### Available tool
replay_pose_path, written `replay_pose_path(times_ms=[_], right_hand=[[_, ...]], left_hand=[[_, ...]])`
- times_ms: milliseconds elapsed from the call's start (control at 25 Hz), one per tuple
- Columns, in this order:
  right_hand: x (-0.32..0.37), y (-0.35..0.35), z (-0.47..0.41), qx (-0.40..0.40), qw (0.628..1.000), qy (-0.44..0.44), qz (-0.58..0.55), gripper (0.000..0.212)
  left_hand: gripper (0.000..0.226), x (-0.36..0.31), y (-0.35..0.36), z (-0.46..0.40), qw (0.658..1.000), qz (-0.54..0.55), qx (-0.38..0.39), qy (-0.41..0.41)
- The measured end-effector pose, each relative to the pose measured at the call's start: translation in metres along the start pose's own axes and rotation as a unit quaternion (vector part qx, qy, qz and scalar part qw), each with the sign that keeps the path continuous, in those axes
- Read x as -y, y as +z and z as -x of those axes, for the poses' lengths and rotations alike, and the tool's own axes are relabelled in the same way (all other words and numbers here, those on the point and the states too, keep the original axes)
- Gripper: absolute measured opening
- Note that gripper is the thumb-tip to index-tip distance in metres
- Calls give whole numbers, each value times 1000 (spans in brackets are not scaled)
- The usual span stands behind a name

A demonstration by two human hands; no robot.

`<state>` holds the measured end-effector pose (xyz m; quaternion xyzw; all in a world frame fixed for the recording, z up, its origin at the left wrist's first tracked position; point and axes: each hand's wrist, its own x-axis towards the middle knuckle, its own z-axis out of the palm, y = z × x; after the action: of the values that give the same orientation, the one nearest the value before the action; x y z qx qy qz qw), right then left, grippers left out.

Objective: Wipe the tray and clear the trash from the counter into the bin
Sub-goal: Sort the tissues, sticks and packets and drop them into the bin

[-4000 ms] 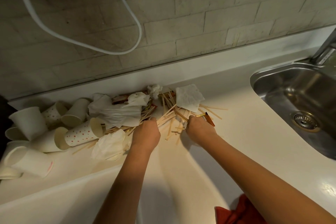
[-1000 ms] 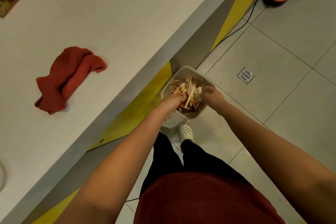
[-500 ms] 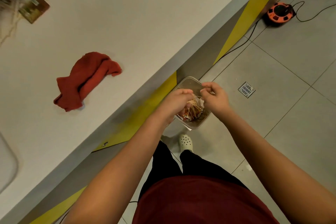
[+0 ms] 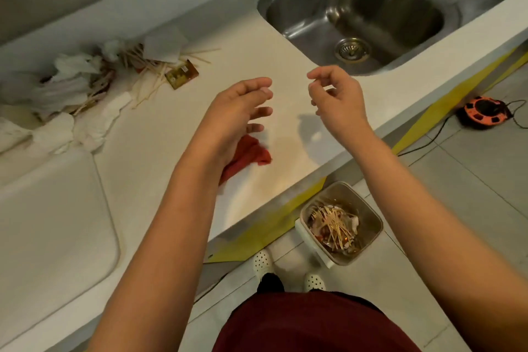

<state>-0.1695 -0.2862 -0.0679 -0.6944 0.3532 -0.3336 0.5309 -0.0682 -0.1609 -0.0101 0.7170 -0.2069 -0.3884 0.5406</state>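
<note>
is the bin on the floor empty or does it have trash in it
It has trash in it: the bin has no lid on and holds a heap of wooden sticks and wrappers, lying well below its rim.

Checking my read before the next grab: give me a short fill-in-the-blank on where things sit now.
1. The bin stands on the ____.
2. The red cloth lies on the counter, partly hidden by the ____ arm.
3. Both hands, left and right, hold ____.
4. The sticks left on the counter lie to the ____ of the sink.

Missing words: floor; left; nothing; left
</note>
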Motion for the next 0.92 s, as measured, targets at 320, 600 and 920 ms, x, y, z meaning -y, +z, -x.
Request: replay_pose_path(times_ms=[320, 600, 920], right_hand=[[25, 104, -36, 143, 982, -67, 106, 19], [23, 173, -67, 237, 943, -89, 217, 25], [19, 241, -102, 310, 802, -175, 480, 46]], left_hand=[[15, 7, -114, -42, 976, -26, -211, 52], [36, 41, -183, -98, 940, -185, -285, 23], [61, 61, -224, -154, 907, -342, -244, 27]])
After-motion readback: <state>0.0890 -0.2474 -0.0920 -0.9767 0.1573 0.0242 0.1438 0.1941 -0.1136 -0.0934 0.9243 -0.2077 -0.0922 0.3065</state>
